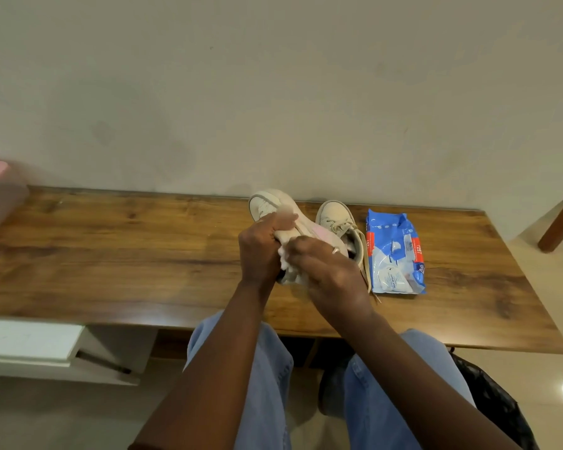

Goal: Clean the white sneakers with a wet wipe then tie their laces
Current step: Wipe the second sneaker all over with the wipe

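The fingers [284, 219] of the left hand [261, 246] are curled over the side of one sneaker [271, 202], holding it tipped with its toe pointing away from the person. The right hand [327, 272] is bunched round a crumpled wipe [285, 258] and presses it against the shoe near its heel end. Whether the shoe's heel rests on the surface [111, 254] or hangs just above it is hidden by the hands.

The sneaker looks light enough for one hand. Its sole is probably stiff and its upper softer, so a grip across the sole and midfoot, as here, should steady it best against the rubbing. The damp wipe is limp and likely slippery, so it is better kept wadded in the palm than pinched at an edge.

The second sneaker [333, 216] stands just beside the first, toe toward the wall. Its laces [369, 280] are loose, and one trails toward the near edge. They are thin and floppy, best taken near their tips when tying comes.

A blue pack [394, 254] of wipes lies flat just right of that shoe.
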